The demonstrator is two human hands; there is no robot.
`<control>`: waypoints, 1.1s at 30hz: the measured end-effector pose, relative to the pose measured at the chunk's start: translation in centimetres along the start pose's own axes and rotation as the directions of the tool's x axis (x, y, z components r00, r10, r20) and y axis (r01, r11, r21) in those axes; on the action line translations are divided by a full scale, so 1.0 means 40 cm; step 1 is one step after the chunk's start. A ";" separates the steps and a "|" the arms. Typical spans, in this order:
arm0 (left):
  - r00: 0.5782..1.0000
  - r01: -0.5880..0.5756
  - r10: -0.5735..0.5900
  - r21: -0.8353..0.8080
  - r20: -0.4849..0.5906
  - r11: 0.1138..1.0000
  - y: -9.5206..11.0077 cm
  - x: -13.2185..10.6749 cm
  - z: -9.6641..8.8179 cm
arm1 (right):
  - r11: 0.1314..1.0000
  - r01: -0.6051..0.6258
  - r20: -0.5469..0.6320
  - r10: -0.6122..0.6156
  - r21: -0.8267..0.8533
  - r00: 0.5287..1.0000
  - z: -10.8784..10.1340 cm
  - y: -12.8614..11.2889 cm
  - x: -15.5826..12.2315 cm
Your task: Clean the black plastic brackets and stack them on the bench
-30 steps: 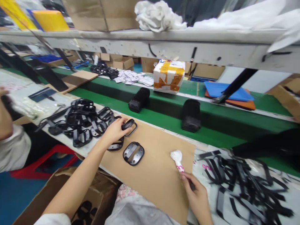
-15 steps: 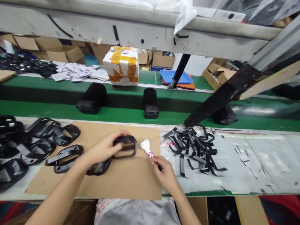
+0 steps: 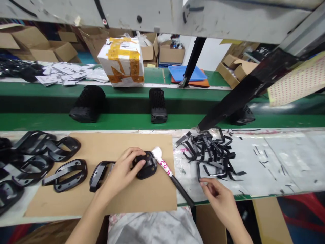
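My left hand (image 3: 128, 166) is closed on a black oval plastic frame (image 3: 148, 170), which rests on the cardboard sheet (image 3: 142, 196). Beside that frame lies a black-handled tool (image 3: 180, 189) whose rounded end is wrapped in white with pink lettering. My right hand (image 3: 217, 193) pinches the end of a thin black strip (image 3: 198, 172) at the near edge of a pile of bent black strips (image 3: 209, 149). Left of my left hand, another black frame with a strip across it (image 3: 99, 174) sits partly behind my wrist. A similar frame (image 3: 71, 176) lies further left.
More black frames (image 3: 38, 142) are heaped at the left end of the bench. Behind run a green conveyor (image 3: 122, 122) with black perforated housings (image 3: 157, 105) and a taped white box (image 3: 122, 62). A dark slanted post (image 3: 228, 105) stands behind the strip pile.
My right hand has let go of the black-handled tool and moved right to the strip pile. The frame in my left hand has been lowered and turned on the cardboard. The camera view has shifted.
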State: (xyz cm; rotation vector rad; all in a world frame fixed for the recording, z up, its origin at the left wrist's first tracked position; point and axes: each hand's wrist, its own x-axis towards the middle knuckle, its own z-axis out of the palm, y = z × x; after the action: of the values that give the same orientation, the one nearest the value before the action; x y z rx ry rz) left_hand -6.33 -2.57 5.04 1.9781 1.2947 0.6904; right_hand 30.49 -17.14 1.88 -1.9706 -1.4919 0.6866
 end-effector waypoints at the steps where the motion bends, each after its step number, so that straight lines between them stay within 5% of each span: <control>1: 1.000 -0.009 0.009 0.005 0.019 1.000 0.004 -0.008 0.005 | 1.000 -0.008 0.002 0.008 -0.008 1.000 0.003 0.010 -0.006; 5: 0.993 -0.013 0.012 0.004 0.114 1.000 0.002 -0.023 0.034 | 0.999 -0.036 -0.002 0.036 -0.003 0.999 0.007 0.012 -0.009; 9: 0.995 0.055 -0.047 -0.097 0.084 0.994 -0.012 -0.021 0.051 | 0.996 -0.005 -0.001 0.005 0.087 1.000 0.013 -0.029 0.010; 19: 0.943 0.328 -0.317 -0.420 0.097 0.846 -0.021 -0.090 0.063 | 0.980 0.129 0.041 -0.136 0.150 0.990 0.078 -0.133 0.046; 24: 0.898 0.255 -0.438 -0.776 -0.031 0.577 -0.043 -0.114 0.122 | 0.962 0.203 -0.003 -0.206 0.182 0.979 0.102 -0.158 0.074; 27: 0.832 0.227 -0.555 -0.911 -0.003 0.344 -0.063 -0.120 0.154 | 0.934 0.208 -0.001 -0.217 0.291 0.976 0.100 -0.204 0.072; 29: 0.776 0.203 -0.630 -0.952 0.015 0.228 -0.081 -0.121 0.164 | 0.879 0.175 0.105 -0.245 0.444 0.964 0.085 -0.278 0.069; 31: 0.741 0.190 -0.670 -0.970 0.041 0.151 -0.100 -0.120 0.165 | 0.750 0.095 0.280 -0.357 0.654 0.891 0.061 -0.380 0.069; 32: 0.738 0.203 -0.672 -0.971 0.067 0.126 -0.109 -0.119 0.163 | 0.692 0.047 0.369 -0.440 0.720 0.819 0.047 -0.434 0.070; 33: 0.739 0.224 -0.667 -0.968 0.095 0.110 -0.116 -0.118 0.160 | 0.651 0.026 0.457 -0.559 0.759 0.692 0.033 -0.486 0.070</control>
State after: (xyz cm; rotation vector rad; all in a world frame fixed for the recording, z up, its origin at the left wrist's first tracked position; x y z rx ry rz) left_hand -6.05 -7.16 -2.93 0.3298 1.1190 1.1749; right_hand 17.14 -10.04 14.48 -0.8264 -1.5376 1.6346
